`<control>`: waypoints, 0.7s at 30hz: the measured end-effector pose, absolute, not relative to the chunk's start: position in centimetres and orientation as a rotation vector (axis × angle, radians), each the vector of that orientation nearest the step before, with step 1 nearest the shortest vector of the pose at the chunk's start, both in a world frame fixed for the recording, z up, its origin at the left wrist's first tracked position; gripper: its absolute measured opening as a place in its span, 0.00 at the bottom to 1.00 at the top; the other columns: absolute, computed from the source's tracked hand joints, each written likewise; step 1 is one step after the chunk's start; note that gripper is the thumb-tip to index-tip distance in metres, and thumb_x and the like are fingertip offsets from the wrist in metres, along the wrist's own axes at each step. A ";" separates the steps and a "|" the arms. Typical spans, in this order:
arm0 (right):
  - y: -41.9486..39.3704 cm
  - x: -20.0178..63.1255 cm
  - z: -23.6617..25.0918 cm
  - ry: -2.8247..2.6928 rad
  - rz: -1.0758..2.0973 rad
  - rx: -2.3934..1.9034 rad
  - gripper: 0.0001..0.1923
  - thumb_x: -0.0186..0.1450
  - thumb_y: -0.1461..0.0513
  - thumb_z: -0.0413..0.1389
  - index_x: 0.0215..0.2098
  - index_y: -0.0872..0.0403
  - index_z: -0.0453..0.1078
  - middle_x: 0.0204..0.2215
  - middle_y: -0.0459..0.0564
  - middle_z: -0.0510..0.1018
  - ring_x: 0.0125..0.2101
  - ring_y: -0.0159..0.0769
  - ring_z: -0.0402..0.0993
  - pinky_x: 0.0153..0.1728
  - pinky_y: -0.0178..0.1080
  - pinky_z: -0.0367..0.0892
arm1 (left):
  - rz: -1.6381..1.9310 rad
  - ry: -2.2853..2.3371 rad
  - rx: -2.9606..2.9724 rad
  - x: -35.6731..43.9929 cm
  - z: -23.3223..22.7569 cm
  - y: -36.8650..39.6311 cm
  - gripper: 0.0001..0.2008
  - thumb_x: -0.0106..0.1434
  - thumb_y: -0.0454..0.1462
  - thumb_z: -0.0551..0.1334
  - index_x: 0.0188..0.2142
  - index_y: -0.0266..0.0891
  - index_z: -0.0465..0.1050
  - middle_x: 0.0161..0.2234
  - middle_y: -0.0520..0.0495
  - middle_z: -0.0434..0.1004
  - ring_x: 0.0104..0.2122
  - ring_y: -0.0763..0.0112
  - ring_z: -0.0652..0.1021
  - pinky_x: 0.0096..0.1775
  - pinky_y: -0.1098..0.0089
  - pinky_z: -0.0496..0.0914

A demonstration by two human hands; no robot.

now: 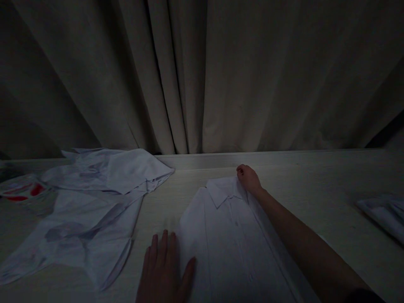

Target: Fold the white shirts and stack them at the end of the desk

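A white collared shirt lies front side up on the pale surface, its collar pointing away from me and its button placket running down the middle. My left hand rests flat along the shirt's left edge, fingers stretched out and thumb on the cloth. At the right side of the collar, my right hand is closed with its fingers curled on the shirt's shoulder. My right forearm covers part of the shirt's right side. The lower end of the shirt runs out of view.
To the left lies a rumpled white garment, spread unevenly. Beside it is a clear plastic bag with red markings. Folded light cloth sits at the far right. Behind the surface hangs a grey-brown curtain. The light is dim.
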State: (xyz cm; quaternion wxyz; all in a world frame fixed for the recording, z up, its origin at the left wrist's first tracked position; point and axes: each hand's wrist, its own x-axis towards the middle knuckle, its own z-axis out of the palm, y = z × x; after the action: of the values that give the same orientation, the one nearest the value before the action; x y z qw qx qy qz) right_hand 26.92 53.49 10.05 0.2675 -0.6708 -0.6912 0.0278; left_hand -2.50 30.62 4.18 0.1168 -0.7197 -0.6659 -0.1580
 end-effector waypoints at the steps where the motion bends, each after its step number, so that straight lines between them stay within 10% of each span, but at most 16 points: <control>1: 53.4 28.5 9.9 -1.828 0.081 -1.840 0.12 0.64 0.66 0.46 0.41 0.57 0.69 0.38 0.53 0.76 0.38 0.34 0.70 0.40 0.34 0.60 | -0.474 -1.952 -2.107 -2.3 5.0 31.8 0.35 0.58 0.52 0.53 0.57 0.28 0.61 0.60 0.31 0.60 0.63 0.45 0.55 0.57 0.47 0.61; 12: 51.0 31.8 4.9 -1.844 0.052 -1.837 0.14 0.64 0.55 0.51 0.34 0.54 0.75 0.32 0.52 0.76 0.36 0.36 0.70 0.38 0.36 0.60 | -0.412 -1.603 -2.643 12.2 6.9 45.6 0.24 0.65 0.39 0.47 0.58 0.29 0.59 0.59 0.36 0.64 0.60 0.59 0.62 0.61 0.60 0.59; 21: 50.4 32.2 4.1 -1.878 -0.137 -1.813 0.14 0.65 0.54 0.51 0.34 0.54 0.74 0.34 0.53 0.74 0.39 0.39 0.67 0.41 0.40 0.58 | -0.373 -1.655 -2.659 16.0 5.8 49.8 0.30 0.65 0.50 0.45 0.59 0.34 0.55 0.61 0.35 0.60 0.62 0.52 0.59 0.60 0.52 0.55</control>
State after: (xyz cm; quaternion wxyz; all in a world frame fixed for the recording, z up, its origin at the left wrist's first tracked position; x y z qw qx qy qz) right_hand 32.22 50.43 4.12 0.2609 -0.6695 -0.6936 -0.0505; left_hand 15.95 49.80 5.77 -0.0061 -0.8430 -0.5248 -0.1181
